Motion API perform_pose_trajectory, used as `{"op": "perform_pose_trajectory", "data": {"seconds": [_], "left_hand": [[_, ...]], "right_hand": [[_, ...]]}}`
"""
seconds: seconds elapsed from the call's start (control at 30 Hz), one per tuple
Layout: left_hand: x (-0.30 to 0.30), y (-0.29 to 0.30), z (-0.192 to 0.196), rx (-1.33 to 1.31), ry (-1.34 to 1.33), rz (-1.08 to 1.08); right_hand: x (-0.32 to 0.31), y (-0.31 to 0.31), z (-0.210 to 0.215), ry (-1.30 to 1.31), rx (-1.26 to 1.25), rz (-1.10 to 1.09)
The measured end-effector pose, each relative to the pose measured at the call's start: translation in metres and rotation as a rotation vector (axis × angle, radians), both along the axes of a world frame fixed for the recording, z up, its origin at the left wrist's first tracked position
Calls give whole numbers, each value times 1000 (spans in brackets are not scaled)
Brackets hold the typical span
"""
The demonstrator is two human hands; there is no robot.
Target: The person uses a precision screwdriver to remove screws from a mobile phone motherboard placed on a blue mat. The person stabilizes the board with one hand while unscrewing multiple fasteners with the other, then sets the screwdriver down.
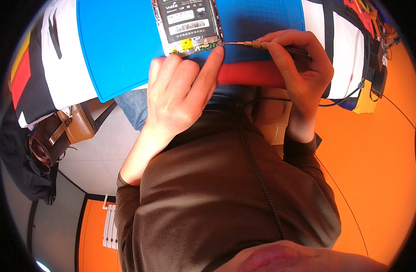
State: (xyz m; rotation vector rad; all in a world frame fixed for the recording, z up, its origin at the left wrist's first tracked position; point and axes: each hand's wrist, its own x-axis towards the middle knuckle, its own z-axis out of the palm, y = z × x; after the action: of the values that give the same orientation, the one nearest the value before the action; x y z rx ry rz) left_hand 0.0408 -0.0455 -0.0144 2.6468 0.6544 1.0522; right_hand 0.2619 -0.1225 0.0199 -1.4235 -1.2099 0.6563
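Opened phone (pixel 188 25) lies on the blue mat (pixel 117 45), back cover off. My left hand (pixel 178 88) presses a fingertip at its lower edge; right hand (pixel 298 63) grips the screwdriver (pixel 244 44), tip at that edge. Risk: tip slips, gouging the board.

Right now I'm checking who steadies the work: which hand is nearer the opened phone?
Left. The left hand has its fingertip at the phone's lower edge; the right hand sits off to its right, holding a screwdriver.
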Motion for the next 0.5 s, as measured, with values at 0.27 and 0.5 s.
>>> {"op": "perform_pose_trajectory", "data": {"seconds": [0.27, 0.5], "left_hand": [[1, 0, -1, 11, -6, 10], [2, 0, -2, 20, -19, 8]], "right_hand": [[-1, 0, 0, -5, -9, 1], [0, 0, 1, -40, -10, 18]]}}
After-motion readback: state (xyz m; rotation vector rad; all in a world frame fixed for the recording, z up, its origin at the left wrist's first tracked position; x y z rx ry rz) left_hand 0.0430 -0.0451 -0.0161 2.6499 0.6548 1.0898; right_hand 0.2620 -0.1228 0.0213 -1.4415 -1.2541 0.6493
